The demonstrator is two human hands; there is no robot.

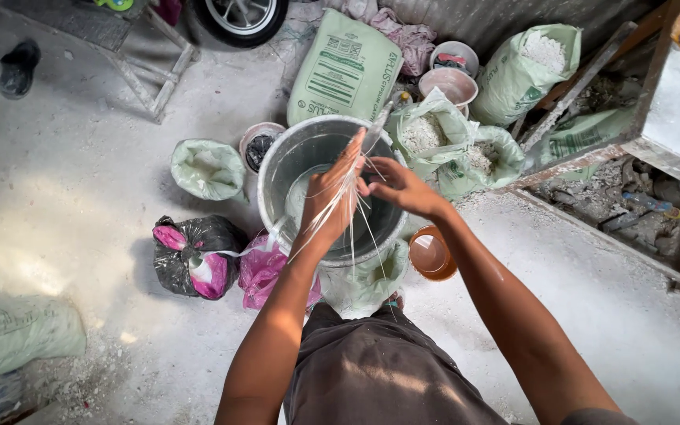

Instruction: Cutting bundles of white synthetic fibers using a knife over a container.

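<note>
Pale fibre strands (349, 206) hang in one loose bunch over a single metal bucket (281, 169) on the dusty floor. Both hands are above its mouth: the left hand (332, 197) has its grip closed around the bunch, while the right hand (393, 185) pinches the strands' upper end between fingertips. Around the bucket stand four open green sacks of white powder, one printed green sack (346, 71) and one small orange cup (432, 253). One black bag (194, 256) and one pink bag (261, 267) lie beside it.
</note>
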